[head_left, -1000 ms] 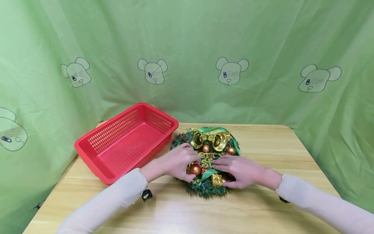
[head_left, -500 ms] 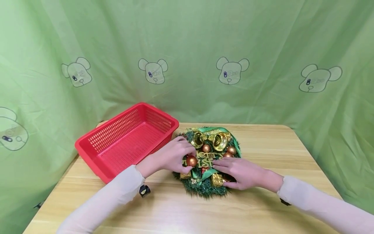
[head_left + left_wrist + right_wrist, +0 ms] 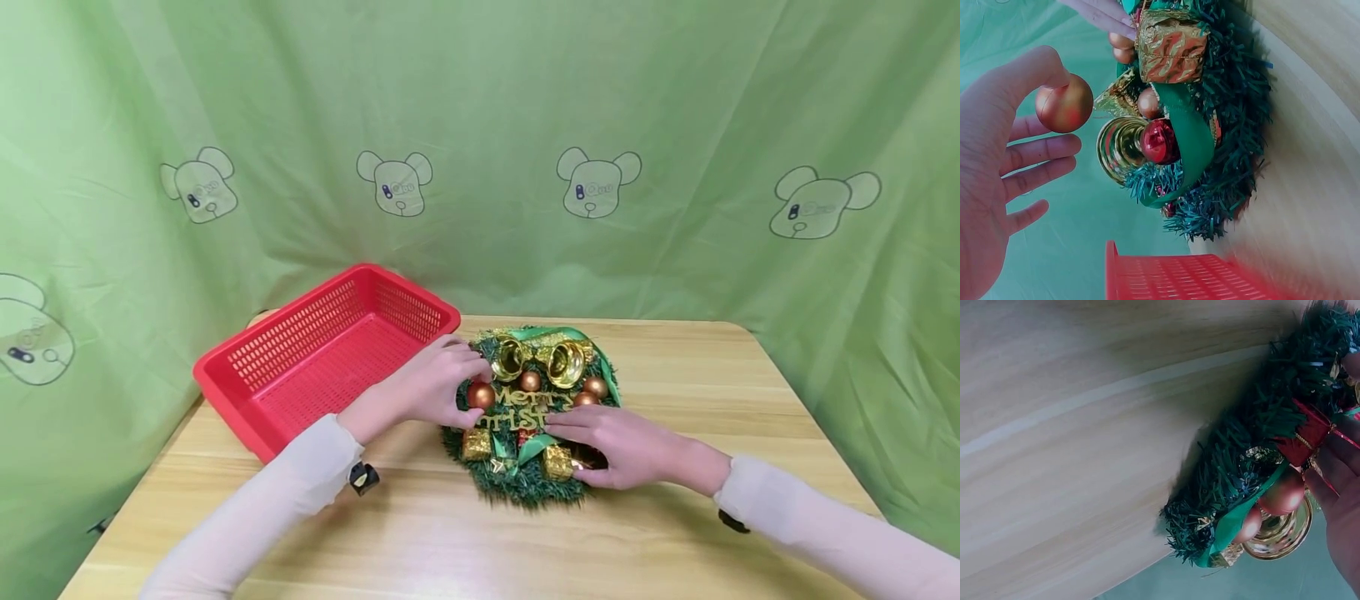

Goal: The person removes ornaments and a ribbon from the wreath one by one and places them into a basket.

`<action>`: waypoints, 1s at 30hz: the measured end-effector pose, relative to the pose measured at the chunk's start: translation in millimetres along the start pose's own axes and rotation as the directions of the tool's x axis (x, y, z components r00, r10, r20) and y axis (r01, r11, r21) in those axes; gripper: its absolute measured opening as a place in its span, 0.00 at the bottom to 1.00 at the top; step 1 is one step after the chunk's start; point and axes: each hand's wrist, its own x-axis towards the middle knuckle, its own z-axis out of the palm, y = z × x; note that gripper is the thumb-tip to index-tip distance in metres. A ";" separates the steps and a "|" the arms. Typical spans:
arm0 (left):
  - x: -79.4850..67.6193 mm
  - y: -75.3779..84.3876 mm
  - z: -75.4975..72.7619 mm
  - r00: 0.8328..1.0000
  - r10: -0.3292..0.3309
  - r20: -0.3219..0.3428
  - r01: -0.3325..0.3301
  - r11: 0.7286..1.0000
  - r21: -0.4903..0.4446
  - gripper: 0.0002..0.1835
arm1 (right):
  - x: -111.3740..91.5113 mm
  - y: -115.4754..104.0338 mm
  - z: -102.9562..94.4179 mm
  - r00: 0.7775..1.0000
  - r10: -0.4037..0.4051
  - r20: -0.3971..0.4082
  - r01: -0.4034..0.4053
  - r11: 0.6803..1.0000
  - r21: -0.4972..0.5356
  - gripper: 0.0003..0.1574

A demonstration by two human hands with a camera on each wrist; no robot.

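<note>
Only the head view shows the gold lettering (image 3: 517,418) on the wreath (image 3: 531,490), which lies on the worktop (image 3: 675,546) beside a red basket (image 3: 337,357). The left wrist view alone reveals three fingers of the left hand (image 3: 431,385) spread free while its grip pinches a copper ball (image 3: 481,395); the right hand (image 3: 626,443) rests nearly straight-fingered on the wreath.

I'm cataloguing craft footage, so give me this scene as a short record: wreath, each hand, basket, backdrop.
Wreath: on the table, with two gold bells
Left hand: pinches a copper ball
Right hand: rests on the wreath's right side
Basket: red, left of the wreath
Backdrop: green, with cartoon animal heads
</note>
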 end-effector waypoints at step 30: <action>-5.1 -21.3 -20.8 0.995 -0.069 -0.066 0.073 0.996 0.053 0.16 | -0.1 -1.7 2.8 1.000 0.027 0.015 -0.027 1.000 -0.013 0.40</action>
